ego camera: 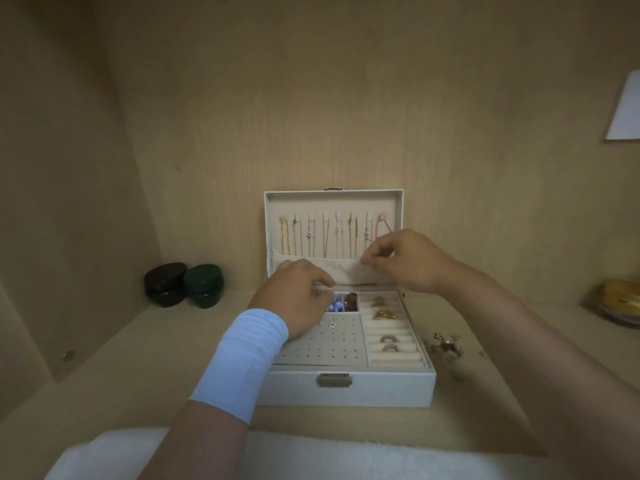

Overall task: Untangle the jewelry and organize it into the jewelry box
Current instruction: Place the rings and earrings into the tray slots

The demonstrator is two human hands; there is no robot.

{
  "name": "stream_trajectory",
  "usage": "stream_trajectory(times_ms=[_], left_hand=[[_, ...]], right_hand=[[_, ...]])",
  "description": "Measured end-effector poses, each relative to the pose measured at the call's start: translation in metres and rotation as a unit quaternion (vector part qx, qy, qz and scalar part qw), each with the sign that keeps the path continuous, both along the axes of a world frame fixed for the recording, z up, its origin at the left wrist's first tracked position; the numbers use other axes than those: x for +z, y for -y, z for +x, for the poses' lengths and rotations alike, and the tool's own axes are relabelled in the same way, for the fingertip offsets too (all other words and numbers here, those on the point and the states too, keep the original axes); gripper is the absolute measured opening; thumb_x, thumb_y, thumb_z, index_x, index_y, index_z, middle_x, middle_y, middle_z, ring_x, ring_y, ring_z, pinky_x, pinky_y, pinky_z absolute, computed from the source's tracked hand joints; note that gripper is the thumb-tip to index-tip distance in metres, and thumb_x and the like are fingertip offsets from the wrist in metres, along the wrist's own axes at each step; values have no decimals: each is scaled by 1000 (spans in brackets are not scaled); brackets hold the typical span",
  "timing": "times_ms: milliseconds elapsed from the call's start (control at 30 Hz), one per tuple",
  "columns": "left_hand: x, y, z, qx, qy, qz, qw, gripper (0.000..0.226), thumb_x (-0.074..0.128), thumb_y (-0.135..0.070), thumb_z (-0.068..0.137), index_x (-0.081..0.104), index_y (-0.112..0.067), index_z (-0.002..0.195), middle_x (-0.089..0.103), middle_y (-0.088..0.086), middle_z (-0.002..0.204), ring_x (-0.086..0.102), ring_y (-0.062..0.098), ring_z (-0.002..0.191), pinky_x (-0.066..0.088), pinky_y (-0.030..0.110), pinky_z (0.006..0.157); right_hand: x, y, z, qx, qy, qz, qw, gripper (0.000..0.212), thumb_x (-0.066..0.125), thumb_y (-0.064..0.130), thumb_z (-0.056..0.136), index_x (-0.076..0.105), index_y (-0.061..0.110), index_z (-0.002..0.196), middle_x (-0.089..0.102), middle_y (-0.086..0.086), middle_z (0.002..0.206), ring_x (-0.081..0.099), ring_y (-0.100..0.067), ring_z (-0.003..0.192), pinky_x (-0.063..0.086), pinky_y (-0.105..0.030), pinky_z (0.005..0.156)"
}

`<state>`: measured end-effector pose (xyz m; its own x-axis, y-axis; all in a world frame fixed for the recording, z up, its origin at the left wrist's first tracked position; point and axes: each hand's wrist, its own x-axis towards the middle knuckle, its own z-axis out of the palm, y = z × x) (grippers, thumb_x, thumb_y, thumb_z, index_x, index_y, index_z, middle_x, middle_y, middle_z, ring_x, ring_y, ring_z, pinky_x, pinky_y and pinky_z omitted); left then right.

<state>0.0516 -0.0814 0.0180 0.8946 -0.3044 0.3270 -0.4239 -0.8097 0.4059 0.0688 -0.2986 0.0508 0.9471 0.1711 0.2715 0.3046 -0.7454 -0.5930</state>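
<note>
A white jewelry box (pixel 346 388) stands open on the wooden shelf. Several necklaces (pixel 325 235) hang in a row inside its upright lid, above a cloth pocket (pixel 346 271). My right hand (pixel 405 259) pinches the pocket's upper edge at the right. My left hand (pixel 298 292), with a light blue wrist sleeve, hovers with curled fingers over the pocket's left end and the small back compartments; whether it holds anything is hidden. Blue beads (pixel 335 308) and a brown piece (pixel 351 301) lie in those compartments. Rings (pixel 384 315) sit in the padded rolls. Small earrings (pixel 330 324) sit on the perforated panel.
A loose heap of gold and pink jewelry (pixel 445 344) lies on the shelf right of the box. Two dark round jars (pixel 183 285) stand at the left. A glass dish with gold contents (pixel 620 301) sits far right. White cloth (pixel 311 459) covers the near edge.
</note>
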Motion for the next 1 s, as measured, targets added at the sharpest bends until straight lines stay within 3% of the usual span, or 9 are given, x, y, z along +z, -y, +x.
stream_trajectory(times_ms=[167,300,400,633,767,867,1000], left_hand=[[13,63,-16,-86,16,17,996,24,59,-38,91,64,-36,115,56,-14,125,40,10,123,34,31,108],[6,116,-18,-107,-35,126,986,49,57,-54,85,55,-39,132,49,-9,136,34,16,131,32,38,111],[-5,123,-15,-89,-56,191,976,65,59,-54,81,40,-40,142,35,-9,148,24,17,138,25,36,114],[-16,113,-5,-107,-80,151,979,72,65,-44,78,37,-37,144,28,-16,150,18,11,140,24,32,115],[-15,108,1,-121,-82,148,978,77,69,-47,77,35,-37,145,33,-16,145,22,10,136,28,31,113],[-15,104,6,-119,-68,80,987,60,65,-47,82,45,-37,138,45,-14,137,32,9,131,32,32,111],[-18,93,15,-93,-30,29,995,40,61,-36,89,56,-35,129,55,-11,127,47,11,123,39,35,108]], right_hand=[[-17,74,-11,-121,1,-37,992,18,62,15,87,73,30,86,69,9,93,65,-13,95,49,-27,86],[-54,92,-1,-114,-47,-113,986,20,68,23,85,76,30,102,73,8,109,67,-13,102,52,-30,92],[-70,89,8,-102,-37,-132,985,27,69,31,87,72,33,114,69,12,118,65,-12,108,51,-29,94],[-76,78,32,-50,30,-217,974,24,60,28,88,71,40,105,69,10,107,66,-18,100,46,-26,74],[-74,70,39,-47,56,-303,950,21,59,29,91,72,33,108,69,2,112,65,-24,104,42,-28,75],[-79,63,45,-64,52,-363,928,23,55,26,95,70,24,112,68,-5,113,65,-29,105,46,-31,77],[-85,65,50,-75,43,-359,930,28,56,18,94,68,20,119,66,-7,120,64,-30,109,52,-35,88]])
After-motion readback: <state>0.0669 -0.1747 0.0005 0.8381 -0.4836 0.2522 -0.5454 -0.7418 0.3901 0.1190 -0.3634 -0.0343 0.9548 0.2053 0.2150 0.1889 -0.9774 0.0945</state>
